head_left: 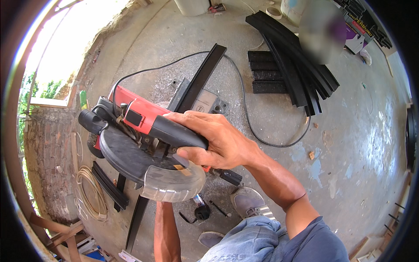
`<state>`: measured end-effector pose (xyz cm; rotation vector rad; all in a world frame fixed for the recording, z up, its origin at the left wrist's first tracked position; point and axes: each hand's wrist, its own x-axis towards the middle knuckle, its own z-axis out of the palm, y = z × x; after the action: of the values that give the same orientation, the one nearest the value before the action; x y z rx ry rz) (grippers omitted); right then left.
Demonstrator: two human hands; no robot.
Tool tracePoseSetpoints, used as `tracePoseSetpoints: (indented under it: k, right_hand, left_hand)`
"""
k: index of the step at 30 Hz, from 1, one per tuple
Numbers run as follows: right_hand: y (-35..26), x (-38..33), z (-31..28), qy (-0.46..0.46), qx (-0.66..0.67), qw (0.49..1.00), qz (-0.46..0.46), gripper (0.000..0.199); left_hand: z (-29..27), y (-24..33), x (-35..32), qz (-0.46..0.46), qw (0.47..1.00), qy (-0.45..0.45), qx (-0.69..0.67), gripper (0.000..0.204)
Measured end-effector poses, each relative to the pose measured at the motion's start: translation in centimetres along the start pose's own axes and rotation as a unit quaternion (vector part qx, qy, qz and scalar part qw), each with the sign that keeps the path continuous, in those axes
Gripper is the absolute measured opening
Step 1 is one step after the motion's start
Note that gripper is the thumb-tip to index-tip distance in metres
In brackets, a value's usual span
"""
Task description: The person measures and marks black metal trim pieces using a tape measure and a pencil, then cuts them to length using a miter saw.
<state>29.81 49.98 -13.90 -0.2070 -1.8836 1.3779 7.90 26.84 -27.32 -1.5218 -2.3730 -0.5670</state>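
My right hand (218, 137) is wrapped round the black handle of a red and black miter saw (142, 109). The saw's round dark guard and its clear plastic blade cover (174, 182) stand in front of my body. My left forearm (166, 231) reaches up from the lower edge, and the hand itself is hidden beneath the blade cover. A long black profile (203, 78) lies across the grey saw base (207, 104), passes under the saw head and comes out at the lower left. Whether the blade touches the profile cannot be seen.
A black power cord (246, 111) loops over the dusty concrete floor. Black profiles (290, 61) are piled at the far right. A coiled beige hose (91, 192) and short black pieces (109, 185) lie left. A tape measure (202, 212) is near my shoes (251, 201).
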Motion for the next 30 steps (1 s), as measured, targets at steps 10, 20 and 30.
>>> tracePoseSetpoints:
  k: [10,20,30]
  right_hand:
    - [-1.4,0.3,-0.4,-0.026,-0.060,0.998,0.020,0.066]
    - [-5.2,4.3,1.2,0.002,-0.136,0.981,0.137,0.034]
    - [-4.6,5.1,2.6,0.001,0.067,0.963,0.261,0.059]
  left_hand:
    - [0.4,-0.1,0.6,0.006,1.000,0.015,-0.007,0.044]
    - [3.4,-1.6,-0.9,0.036,0.992,0.092,-0.084,0.045]
    - [-0.8,1.4,2.0,-0.048,0.993,-0.103,0.044,0.037]
